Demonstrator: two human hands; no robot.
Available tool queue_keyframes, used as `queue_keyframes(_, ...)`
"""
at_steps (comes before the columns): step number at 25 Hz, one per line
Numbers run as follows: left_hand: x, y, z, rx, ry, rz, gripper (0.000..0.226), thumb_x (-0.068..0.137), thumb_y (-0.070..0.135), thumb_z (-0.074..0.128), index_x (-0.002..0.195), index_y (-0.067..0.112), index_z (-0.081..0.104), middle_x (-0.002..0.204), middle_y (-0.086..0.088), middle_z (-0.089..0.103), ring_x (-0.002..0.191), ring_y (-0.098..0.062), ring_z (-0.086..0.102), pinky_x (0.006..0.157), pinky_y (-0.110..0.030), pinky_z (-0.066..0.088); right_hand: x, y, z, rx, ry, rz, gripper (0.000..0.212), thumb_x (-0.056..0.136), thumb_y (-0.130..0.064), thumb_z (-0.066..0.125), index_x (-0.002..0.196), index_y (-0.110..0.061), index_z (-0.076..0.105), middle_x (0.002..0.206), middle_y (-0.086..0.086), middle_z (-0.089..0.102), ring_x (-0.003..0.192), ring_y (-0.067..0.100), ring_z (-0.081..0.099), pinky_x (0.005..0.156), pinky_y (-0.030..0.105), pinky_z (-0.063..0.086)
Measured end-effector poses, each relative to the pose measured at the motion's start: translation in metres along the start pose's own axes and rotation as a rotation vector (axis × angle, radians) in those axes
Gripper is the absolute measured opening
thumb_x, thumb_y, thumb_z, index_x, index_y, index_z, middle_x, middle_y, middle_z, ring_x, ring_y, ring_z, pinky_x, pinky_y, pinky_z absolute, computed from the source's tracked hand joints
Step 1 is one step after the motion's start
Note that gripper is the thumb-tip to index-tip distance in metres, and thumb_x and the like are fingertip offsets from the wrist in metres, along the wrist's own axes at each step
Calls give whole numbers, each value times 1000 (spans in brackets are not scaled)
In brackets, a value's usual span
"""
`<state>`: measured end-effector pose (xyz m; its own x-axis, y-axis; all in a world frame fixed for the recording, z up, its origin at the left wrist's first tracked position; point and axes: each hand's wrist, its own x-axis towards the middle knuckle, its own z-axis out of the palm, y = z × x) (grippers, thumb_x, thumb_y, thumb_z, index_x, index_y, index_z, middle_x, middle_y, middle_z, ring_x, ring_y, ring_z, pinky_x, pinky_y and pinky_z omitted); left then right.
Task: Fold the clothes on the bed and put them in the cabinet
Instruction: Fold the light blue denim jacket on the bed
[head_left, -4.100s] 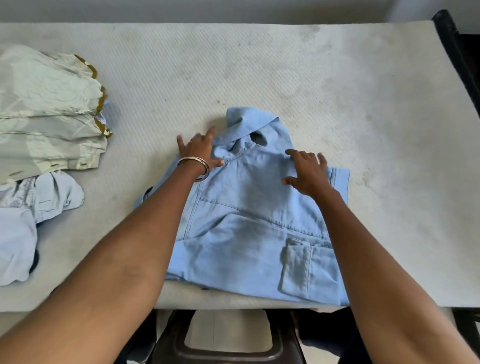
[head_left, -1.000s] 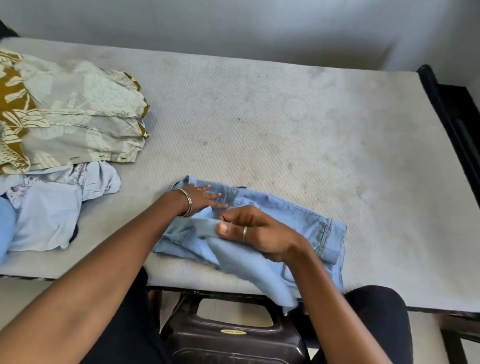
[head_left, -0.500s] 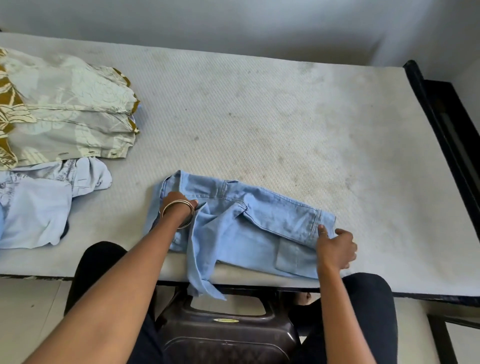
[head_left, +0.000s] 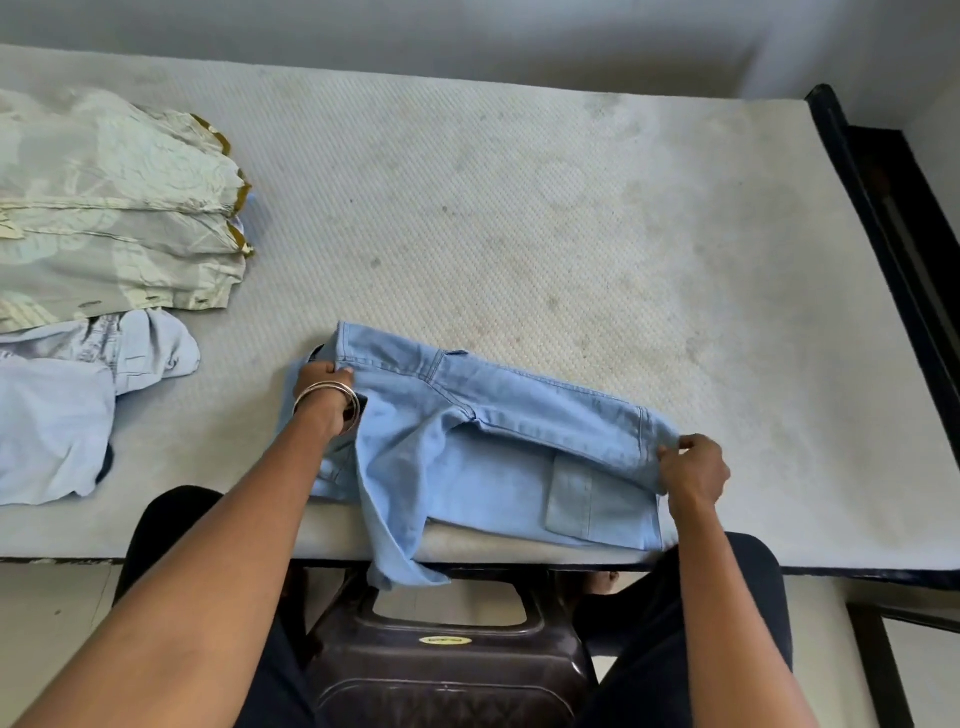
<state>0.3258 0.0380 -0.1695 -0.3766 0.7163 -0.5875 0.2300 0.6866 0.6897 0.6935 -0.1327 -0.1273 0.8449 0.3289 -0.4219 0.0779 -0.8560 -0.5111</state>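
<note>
Your left hand (head_left: 323, 384) grips the left end of the denim shirt (head_left: 483, 441), fingers curled over its folded edge; your right hand (head_left: 693, 475) pinches the right end between thumb and fingertips, so both hands are closed on cloth and hold nothing else. The shirt lies as a long band across the near edge of the mattress (head_left: 519, 208), straight in front of you; one loose strip of it, probably a sleeve (head_left: 400, 540), hangs off that edge toward the dark stool (head_left: 447, 649) below. Judged from this, you are midway through the fold; keep the band taut between both grips so the layers stay aligned, and tuck the hanging strip inside before you bring the ends together, or it may drag the bundle off the mattress. To the shirt's left lie a pale blue garment (head_left: 62, 415) and, beyond that, a pale patterned cloth (head_left: 114, 208), both well apart from it. No cabinet is in view.
</note>
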Motion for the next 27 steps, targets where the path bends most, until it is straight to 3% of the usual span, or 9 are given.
queue_keyframes(3,-11,-7,-2,-105,-147,-71,14,86,19,70,90,7,66,85,-14,66,76,-27,62,78,-47,55,-12,3,16,-15,64,70,41,90,-1,56,130,-9,48,128,24,51,118,41,47,99,52,36)
queue_keyframes(6,-18,-10,0,136,-215,37,43,69,8,85,102,8,57,96,-10,63,88,-27,61,81,-40,53,-55,-17,39,-161,206,-321,43,87,-1,58,127,-15,51,132,17,44,123,36,38,97,45,32)
queue_keyframes(9,-20,-9,-3,326,-119,224,71,69,2,81,131,8,47,120,-12,58,112,-33,57,93,-38,47,-123,-33,76,-242,-288,-732,12,95,-15,59,107,-15,58,113,7,61,109,26,56,76,25,38)
queue_keyframes(12,-32,-1,-10,547,58,344,71,84,6,70,144,8,32,130,-22,53,118,-41,52,95,-44,43,-185,-22,115,-442,-588,-544,43,90,-47,62,109,-8,55,111,13,64,106,36,60,73,34,43)
queue_keyframes(15,-33,-3,-16,801,199,901,48,76,-8,68,121,2,57,106,-26,58,93,-45,59,80,-47,50,-217,1,133,-496,-634,-381,49,87,-44,65,115,-8,45,115,13,63,108,36,61,82,39,51)
queue_keyframes(19,-35,-26,-18,973,-253,1410,30,58,-10,78,79,9,69,76,-11,63,65,-33,61,59,-37,54,-229,1,133,-488,-478,-658,56,90,-60,54,113,-10,44,111,11,63,106,34,60,76,37,44)
queue_keyframes(22,-37,-30,-28,1247,-422,1183,34,79,-1,64,108,16,67,108,-5,67,102,-32,59,83,-39,52,-240,0,140,-619,-667,-767,72,83,-72,47,120,-10,49,120,11,59,114,33,55,90,43,44)
queue_keyframes(24,-39,-28,-36,1450,-485,1037,54,86,1,54,136,23,50,136,1,53,125,-23,47,102,-34,39,-240,4,142,-775,-715,-773,57,86,-55,61,119,-9,54,121,11,59,119,33,53,98,46,40)
queue_keyframes(27,-39,-22,-49,1564,-521,1072,90,81,2,62,152,36,17,148,6,36,132,-22,40,107,-33,33,-249,-4,126,-628,-799,-779,22,87,-28,59,73,-14,49,100,15,59,107,37,55,85,39,42)
